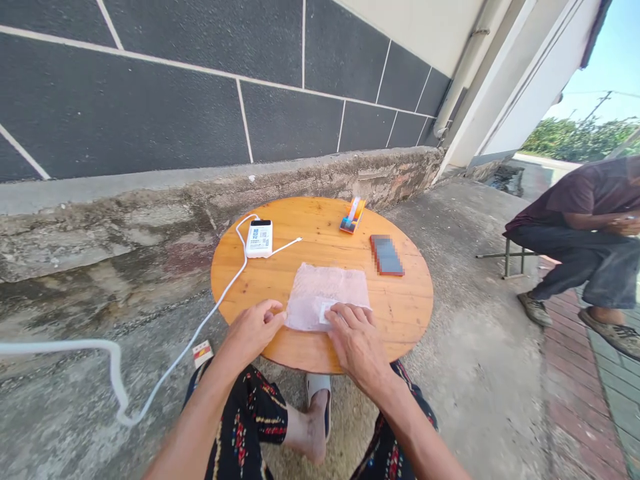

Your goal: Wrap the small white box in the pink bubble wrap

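A pink, thin, crinkled sheet or pouch (330, 280) lies flat near the front edge of the round wooden table (405, 307). On its lower middle is a small white square piece (325, 311), partly covered by my right hand (354, 333). The right thumb and fingers are bent close together over that piece; what is under them is hidden. At the left edge of the pink sheet is my left hand (257, 327), loosely curled. A gap shows between its thumb and forefinger, and the thumb tip comes up to the sheet's edge.
A white power bank (259, 239) with a cable stands back left; a thicker white cord (175, 373) runs to the floor. An orange tape dispenser (353, 215) and a phone (387, 255) lie right. A small box (203, 353) is below. A seated person (590, 220) is at right.
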Available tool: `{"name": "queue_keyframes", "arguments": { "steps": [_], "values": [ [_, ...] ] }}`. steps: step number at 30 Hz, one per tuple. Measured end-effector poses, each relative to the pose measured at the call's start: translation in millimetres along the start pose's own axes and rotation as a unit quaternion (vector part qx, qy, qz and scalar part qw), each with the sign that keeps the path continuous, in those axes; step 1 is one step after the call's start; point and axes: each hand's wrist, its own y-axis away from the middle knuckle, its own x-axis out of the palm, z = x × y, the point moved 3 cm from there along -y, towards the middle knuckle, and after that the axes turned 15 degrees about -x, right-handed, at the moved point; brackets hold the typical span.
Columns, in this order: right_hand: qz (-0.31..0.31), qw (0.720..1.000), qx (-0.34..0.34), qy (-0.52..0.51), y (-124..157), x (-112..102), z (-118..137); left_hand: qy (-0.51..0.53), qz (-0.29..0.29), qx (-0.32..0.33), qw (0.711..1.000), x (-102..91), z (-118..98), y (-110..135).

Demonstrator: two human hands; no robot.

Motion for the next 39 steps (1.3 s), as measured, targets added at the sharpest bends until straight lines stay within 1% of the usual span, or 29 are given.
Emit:
{"name": "queue_keyframes", "arguments": {
  "steps": [2, 5, 8, 11, 15, 17, 19, 23, 25, 29, 31, 35, 37, 39],
  "values": [
    [-0.003, 1.0, -0.002, 0.002, -0.2, 0.0, -0.3, -0.002, -0.013, 0.009, 1.0, 0.8, -8.7, -4.0],
    [-0.008, 1.0, -0.007, 0.005, -0.3, -0.7, -0.4, 0.03, -0.033, 0.033, 0.998, 4.6, -19.2, -12.2],
    [-0.01, 1.0, -0.01, 0.002, -0.4, -1.6, -0.9, 0.038, -0.024, 0.055, 0.998, 9.4, -26.4, -17.4],
    [-0.014, 1.0, -0.01, -0.002, -0.2, -1.8, -2.2, 0.029, -0.026, 0.065, 0.997, 8.4, -32.2, -15.8],
    [-0.017, 1.0, -0.011, -0.01, 1.2, -0.3, -4.0, 0.011, -0.035, 0.04, 0.999, 1.0, -34.3, -8.4],
    [-0.021, 1.0, -0.013, -0.013, 1.9, 0.3, -4.6, 0.0, -0.021, 0.032, 0.999, -0.5, -32.6, -4.5],
    [-0.026, 0.999, -0.013, -0.017, 2.3, 0.1, -5.0, 0.007, 0.005, 0.022, 1.0, 0.0, -29.9, -0.7],
    [-0.029, 0.999, -0.015, -0.025, 1.8, -1.3, -5.7, 0.071, 0.082, -0.063, 0.992, 5.3, -25.7, 6.2],
    [-0.029, 0.999, -0.017, -0.027, 1.5, -1.5, -6.2, 0.109, 0.099, -0.088, 0.985, 8.9, -27.1, 8.6],
    [-0.034, 0.999, -0.017, -0.025, 1.7, -0.9, -7.2, 0.174, 0.098, -0.099, 0.975, 20.3, -28.7, 7.9],
    [-0.034, 0.999, -0.017, -0.023, 2.0, -0.6, -7.0, 0.224, 0.092, -0.111, 0.964, 27.5, -27.1, 6.2],
    [-0.03, 0.999, -0.017, -0.01, 2.3, -0.7, -6.1, 0.323, 0.057, -0.117, 0.937, 36.1, -25.8, 6.1],
    [-0.029, 0.999, -0.018, -0.005, 1.9, -0.9, -5.8, 0.343, 0.056, -0.12, 0.93, 38.6, -26.8, 7.3],
    [-0.03, 0.999, -0.019, -0.003, 1.4, -0.7, -5.5, 0.343, 0.07, -0.121, 0.929, 40.9, -28.5, 7.9]
  ]
}}
